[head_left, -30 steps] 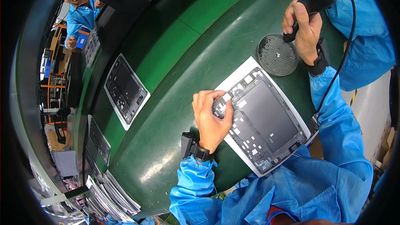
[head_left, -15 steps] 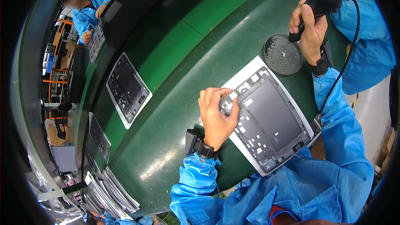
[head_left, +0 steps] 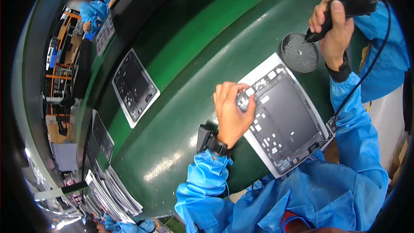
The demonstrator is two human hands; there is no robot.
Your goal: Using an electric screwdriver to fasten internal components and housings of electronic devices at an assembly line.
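Note:
My left hand [head_left: 235,114] grips the upper left edge of an opened tablet [head_left: 284,110], thumb and fingers curled over its corner. The tablet lies on a white sheet [head_left: 269,62] on the green bench, its dark inside dotted with small white pieces. My right hand [head_left: 336,30] is closed around a black corded electric screwdriver [head_left: 351,4], raised at the upper right. The tool's narrow tip points down-left, over the edge of a round grey dish [head_left: 300,52] with a dotted surface; whether they touch, I cannot tell.
More opened tablets lie on the green bench [head_left: 172,146]: one at the left [head_left: 135,87], another behind it. Stacked sheets [head_left: 113,196] stand at the lower left. The black cord [head_left: 379,51] hangs beside my right sleeve. Other people in blue sit at the far left and right.
The view has shifted slightly. The screwdriver in my right hand has moved a little to the right and down relative to the dish. My left hand keeps its grip on the tablet.

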